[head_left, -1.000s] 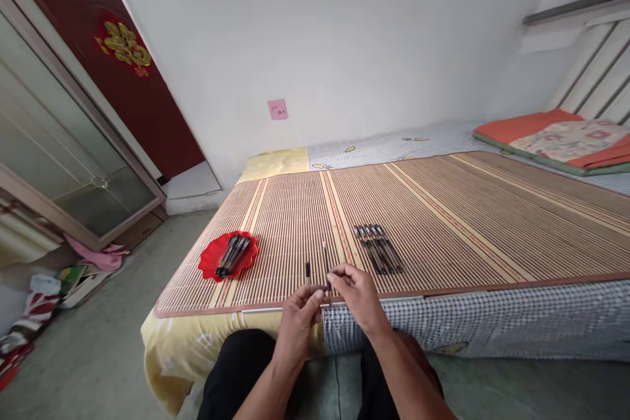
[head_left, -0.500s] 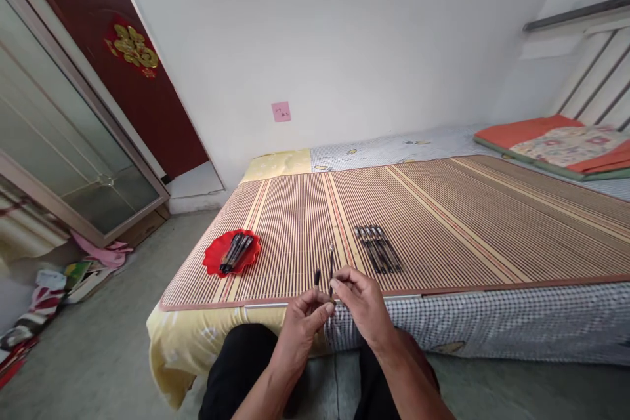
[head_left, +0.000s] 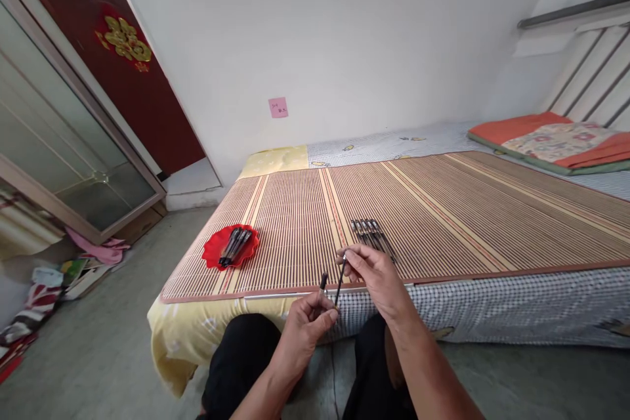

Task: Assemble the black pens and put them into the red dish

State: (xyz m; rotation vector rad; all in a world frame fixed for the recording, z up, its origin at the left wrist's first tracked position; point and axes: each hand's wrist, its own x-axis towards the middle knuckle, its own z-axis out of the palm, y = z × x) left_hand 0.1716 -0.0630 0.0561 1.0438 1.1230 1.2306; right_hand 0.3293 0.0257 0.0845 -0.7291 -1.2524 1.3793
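My left hand (head_left: 305, 328) is closed on a short dark pen cap (head_left: 323, 283) that sticks up from its fingers. My right hand (head_left: 373, 275) pinches the top of a thin dark pen (head_left: 340, 281), whose lower end rests against my left fingers. Both hands hover at the near edge of the striped bamboo mat (head_left: 443, 210) on the bed. A row of several dark pens (head_left: 370, 233) lies on the mat just beyond my right hand. To the left, a red scalloped dish (head_left: 216, 256) holds several more pens (head_left: 235, 245).
The bed has a yellow and checked sheet (head_left: 492, 305) under the mat. Folded orange and floral bedding (head_left: 551, 138) sits at the far right. A glass cabinet (head_left: 59, 144) and floor clutter (head_left: 49, 282) stand on the left. My dark-trousered knees (head_left: 246, 354) are below.
My right hand has lifted and slid up the pen toward the row of pens. My left hand dropped slightly toward me, the cap still in it.
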